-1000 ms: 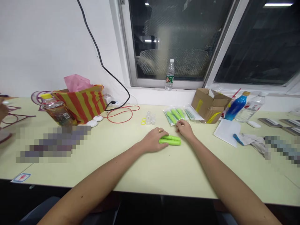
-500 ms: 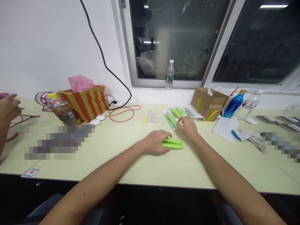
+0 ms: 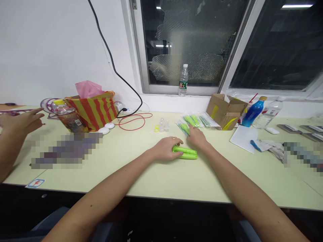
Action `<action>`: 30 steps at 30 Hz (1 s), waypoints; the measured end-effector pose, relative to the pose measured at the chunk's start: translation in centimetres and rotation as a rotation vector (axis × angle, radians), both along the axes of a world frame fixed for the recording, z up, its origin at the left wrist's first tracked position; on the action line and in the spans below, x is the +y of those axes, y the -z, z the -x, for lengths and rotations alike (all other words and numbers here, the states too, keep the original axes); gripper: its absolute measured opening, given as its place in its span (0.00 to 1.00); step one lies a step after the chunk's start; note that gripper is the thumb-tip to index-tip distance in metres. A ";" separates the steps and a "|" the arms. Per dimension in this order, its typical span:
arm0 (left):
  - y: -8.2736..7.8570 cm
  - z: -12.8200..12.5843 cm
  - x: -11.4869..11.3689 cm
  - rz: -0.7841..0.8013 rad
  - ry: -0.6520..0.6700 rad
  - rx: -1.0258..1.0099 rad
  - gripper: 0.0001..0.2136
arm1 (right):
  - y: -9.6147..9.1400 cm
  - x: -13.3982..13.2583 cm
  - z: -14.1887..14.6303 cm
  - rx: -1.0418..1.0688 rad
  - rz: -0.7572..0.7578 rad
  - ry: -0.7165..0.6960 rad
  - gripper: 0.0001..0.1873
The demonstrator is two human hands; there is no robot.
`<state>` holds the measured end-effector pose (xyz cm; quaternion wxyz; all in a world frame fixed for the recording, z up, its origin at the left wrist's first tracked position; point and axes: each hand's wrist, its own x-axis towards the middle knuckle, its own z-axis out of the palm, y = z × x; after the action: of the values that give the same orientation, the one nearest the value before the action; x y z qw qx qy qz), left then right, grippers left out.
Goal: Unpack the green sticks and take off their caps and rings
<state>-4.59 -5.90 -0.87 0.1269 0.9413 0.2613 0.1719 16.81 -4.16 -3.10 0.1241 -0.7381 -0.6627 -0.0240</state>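
Note:
My left hand point(image 3: 166, 149) lies curled over the left end of two bright green sticks point(image 3: 187, 153) that rest side by side on the pale yellow-green table point(image 3: 151, 174). A ring shows on one finger. My right hand point(image 3: 198, 138) reaches past the sticks, with its fingers resting on a clear packet of green sticks point(image 3: 185, 127). More such packets point(image 3: 195, 120) lie in a fan just behind it. Whether the right fingers pinch the packet or only touch it is hidden.
A torn cardboard box point(image 3: 225, 111), a blue bottle point(image 3: 253, 112) and a clear bottle point(image 3: 267, 113) stand at the right. White paper point(image 3: 243, 137) lies near them. A striped bag point(image 3: 93, 109), a drink bottle point(image 3: 68, 116), a red cable point(image 3: 131, 121) and small vials point(image 3: 163, 125) are left. Another person's hand point(image 3: 21, 121) reaches in.
My right hand slid forward and left onto the nearest packet. My left hand stayed on the two green sticks. The other person's hand came further into view at the left, finger pointing.

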 end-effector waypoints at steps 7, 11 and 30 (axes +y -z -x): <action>0.9 0.3 1.4 0.047 -0.066 -0.094 0.16 | -0.7 -0.9 0.0 -0.111 0.071 0.031 0.25; 0.9 0.3 1.5 0.056 -0.056 -0.111 0.17 | -1.1 -0.5 0.5 -0.122 0.066 0.044 0.29; 1.2 0.4 2.8 0.144 -0.108 -0.310 0.20 | 0.5 1.2 -1.5 0.247 -0.033 0.064 0.25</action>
<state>-4.96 -3.08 -2.05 0.2235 0.8765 0.3006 0.3024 18.27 -3.01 -3.62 0.2161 -0.7541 -0.6180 0.0520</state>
